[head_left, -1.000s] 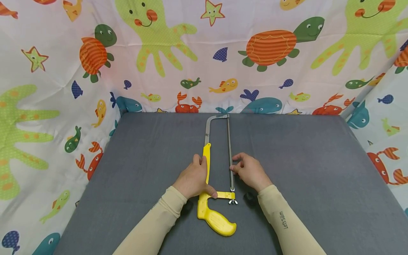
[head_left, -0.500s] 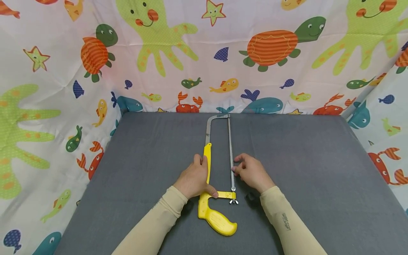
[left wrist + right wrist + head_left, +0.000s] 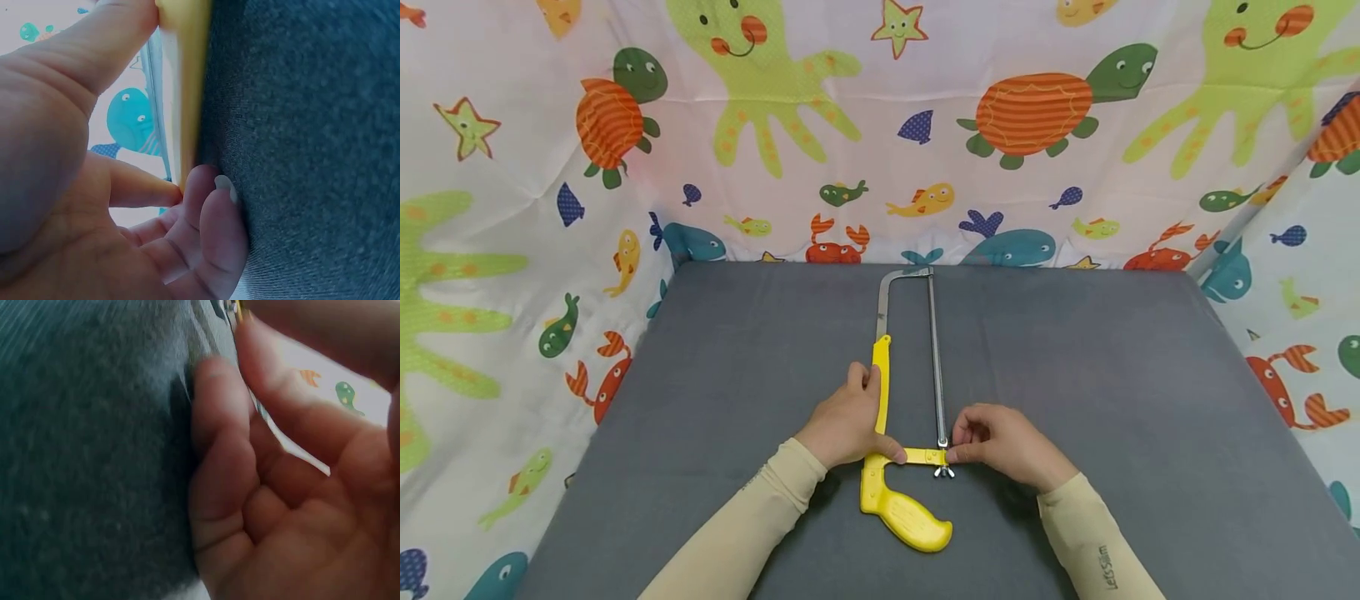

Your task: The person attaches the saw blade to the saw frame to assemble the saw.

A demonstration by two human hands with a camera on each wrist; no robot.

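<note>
A hacksaw with a yellow handle and silver front frame lies on the grey table, front end pointing away. My left hand grips its yellow spine, thumb on the short crossbar. In the left wrist view, thumb and fingers meet the yellow edge. The blade runs along the right side, down to a wing nut. At the crossbar's right end, my right hand has its thumb and index fingertips together against the yellow end, other fingers curled. Those fingers partly hide the contact.
Grey cloth covers the table. A white curtain printed with sea animals hangs behind it and at both sides.
My right hand has moved from beside the blade's middle toward me, down to the crossbar's end near the wing nut. The left hand keeps its grip. The head view has shifted slightly.
</note>
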